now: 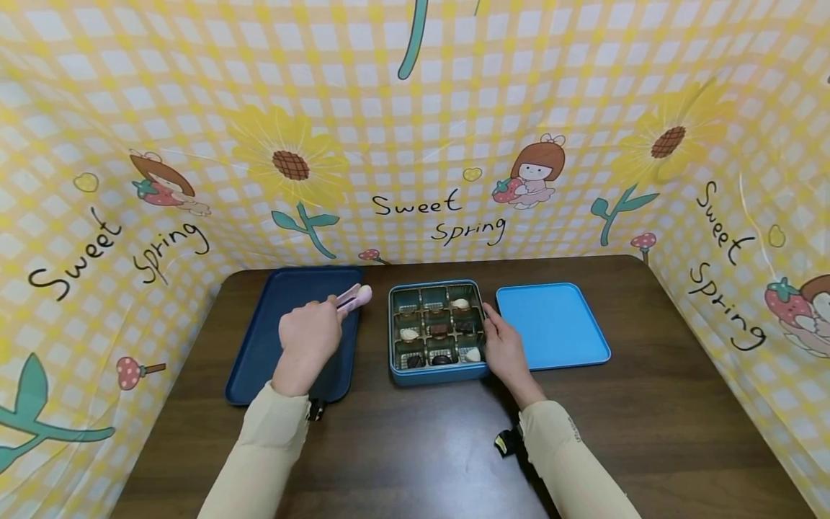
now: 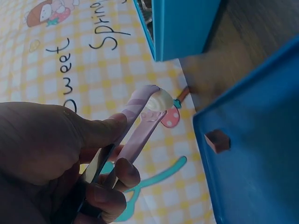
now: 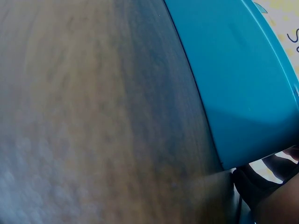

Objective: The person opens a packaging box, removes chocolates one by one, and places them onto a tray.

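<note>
Left hand (image 1: 311,331): thumb on one arm and curled fingers on the other, pinching the tongs (image 1: 353,298).
Tongs: lilac, tips meeting round a white piece (image 2: 161,100), raised at the right edge of the tray (image 1: 305,281), on the side towards the box (image 1: 441,376).
Right hand (image 1: 507,347): the visible fingers lie fairly straight, touching the box's right wall.
Box: blue, upright; back row, a pale chocolate (image 1: 460,304) at right; middle row, pale, brown, dark from left to right; front row, dark, dark, pale.
Tray: dark blue, left of the box and apart from it; in the left wrist view a brown piece (image 2: 218,141) lies on it near one corner.
Lid (image 1: 551,324): light blue, flat, just right of the box.
Sleeves (image 1: 259,440): cream, on both arms.
Table (image 1: 415,447): dark wood, under tray, box and lid.
Cloth (image 1: 421,144): yellow-and-white check behind and at both sides, printed with sunflowers and "Sweet Spring".
</note>
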`<state>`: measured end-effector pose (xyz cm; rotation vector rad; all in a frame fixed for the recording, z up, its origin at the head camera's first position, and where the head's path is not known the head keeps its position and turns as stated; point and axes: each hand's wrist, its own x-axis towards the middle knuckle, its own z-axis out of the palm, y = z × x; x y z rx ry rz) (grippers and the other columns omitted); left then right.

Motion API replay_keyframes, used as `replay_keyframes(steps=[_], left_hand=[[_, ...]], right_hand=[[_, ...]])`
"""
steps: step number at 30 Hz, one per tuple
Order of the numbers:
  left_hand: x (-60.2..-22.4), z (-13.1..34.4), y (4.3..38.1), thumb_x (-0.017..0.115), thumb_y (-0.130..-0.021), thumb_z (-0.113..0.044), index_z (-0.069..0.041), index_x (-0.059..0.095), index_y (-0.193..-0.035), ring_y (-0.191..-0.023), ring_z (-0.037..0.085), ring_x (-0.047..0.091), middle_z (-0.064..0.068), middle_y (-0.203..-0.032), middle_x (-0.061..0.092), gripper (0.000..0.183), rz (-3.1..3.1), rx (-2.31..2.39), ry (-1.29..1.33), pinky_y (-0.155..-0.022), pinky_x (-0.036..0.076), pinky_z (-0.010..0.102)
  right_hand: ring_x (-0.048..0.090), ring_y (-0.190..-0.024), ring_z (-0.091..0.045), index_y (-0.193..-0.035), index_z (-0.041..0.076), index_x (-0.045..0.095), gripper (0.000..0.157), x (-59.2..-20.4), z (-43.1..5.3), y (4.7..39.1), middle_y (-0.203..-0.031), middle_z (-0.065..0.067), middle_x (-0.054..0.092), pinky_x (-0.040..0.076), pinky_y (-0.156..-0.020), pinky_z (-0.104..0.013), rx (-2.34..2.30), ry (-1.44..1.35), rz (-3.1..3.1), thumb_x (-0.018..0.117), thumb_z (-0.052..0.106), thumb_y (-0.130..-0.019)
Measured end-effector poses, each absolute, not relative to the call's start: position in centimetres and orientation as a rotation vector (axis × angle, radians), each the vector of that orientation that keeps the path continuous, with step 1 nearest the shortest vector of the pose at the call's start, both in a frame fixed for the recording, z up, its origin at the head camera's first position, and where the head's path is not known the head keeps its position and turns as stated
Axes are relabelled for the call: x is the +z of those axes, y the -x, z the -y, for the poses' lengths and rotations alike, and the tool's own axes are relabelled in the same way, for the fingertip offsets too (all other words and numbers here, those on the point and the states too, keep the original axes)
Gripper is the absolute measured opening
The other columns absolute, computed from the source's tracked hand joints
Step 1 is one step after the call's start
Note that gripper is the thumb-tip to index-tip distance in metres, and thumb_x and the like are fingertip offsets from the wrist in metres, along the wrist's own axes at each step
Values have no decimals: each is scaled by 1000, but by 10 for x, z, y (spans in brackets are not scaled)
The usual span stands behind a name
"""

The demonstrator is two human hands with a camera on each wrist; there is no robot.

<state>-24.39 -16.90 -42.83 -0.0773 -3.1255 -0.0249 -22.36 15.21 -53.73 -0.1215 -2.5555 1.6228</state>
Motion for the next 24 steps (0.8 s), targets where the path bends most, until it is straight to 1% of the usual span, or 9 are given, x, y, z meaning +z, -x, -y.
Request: replay_keyframes(steps=[8, 13, 16, 20, 24], left_hand=[[-430, 190, 242, 55, -104, -34, -6, 63, -133, -74, 43, 66, 24, -93, 70, 41, 3167, -53, 8, -58, 50, 52], [-432, 203, 239, 56, -104, -32, -3, 65, -126, -73, 44, 66, 26, -91, 69, 38, 3177, -76, -22, -58, 49, 53], [-432, 209, 236, 56, -103, -32, -4, 65, -124, -71, 43, 65, 26, -89, 69, 36, 3201, -84, -45, -56, 49, 52], [-434, 217, 233, 57, -103, -32, -4, 66, -123, -71, 41, 65, 26, -91, 69, 35, 3241, -83, -80, -55, 49, 52], [-437, 223, 231, 56, -103, -29, -2, 68, -117, -73, 42, 66, 28, -92, 69, 33, 3258, -71, -87, -56, 49, 53]], right_hand=[[40, -143, -35, -155, 9, 41, 45, -538, -153, 224, -155, -16, 44, 34, -113, -54, 1610, 120, 2559, 38, 21, -111], [38, -144, -34, -156, 9, 40, 46, -539, -153, 224, -156, -16, 43, 33, -114, -54, 1605, 118, 2571, 37, 21, -112], [37, -145, -34, -156, 10, 40, 46, -539, -153, 224, -157, -15, 42, 33, -114, -53, 1603, 123, 2574, 37, 22, -112], [37, -145, -34, -156, 10, 39, 46, -538, -152, 224, -157, -15, 42, 33, -114, -53, 1606, 127, 2575, 37, 22, -112], [37, -145, -33, -156, 10, 39, 46, -538, -153, 224, -157, -15, 42, 33, -115, -53, 1601, 127, 2577, 37, 22, -112]])
